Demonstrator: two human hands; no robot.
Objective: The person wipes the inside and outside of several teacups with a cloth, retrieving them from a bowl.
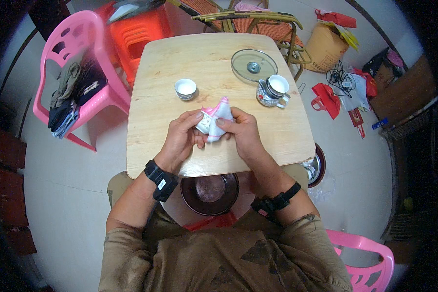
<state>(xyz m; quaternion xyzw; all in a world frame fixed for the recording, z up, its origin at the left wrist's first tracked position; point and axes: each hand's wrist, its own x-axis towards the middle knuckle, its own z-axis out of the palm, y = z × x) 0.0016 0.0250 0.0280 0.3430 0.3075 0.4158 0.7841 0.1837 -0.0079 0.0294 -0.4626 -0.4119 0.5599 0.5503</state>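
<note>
Over the near part of a wooden table [157,135], my left hand [182,133] grips a small white cup with a printed pattern [203,124]. My right hand [242,129] pinches a white and pink cloth [221,120] against the cup's right side, so part of the cup is hidden. Small white cups [185,88], stacked, stand beyond my left hand. A patterned teapot [265,96] is farther right, with another white cup [278,84] resting on top of it. A glass pot lid with a knob [254,65] lies behind the teapot.
A dark basin [210,193] sits below the table's near edge. A pink plastic chair [106,87] bearing folded clothes [71,91] stands left, red plastic stools [142,36] behind it. Rattan chairs [262,29] are at the far side; another pink chair [372,244] is at lower right.
</note>
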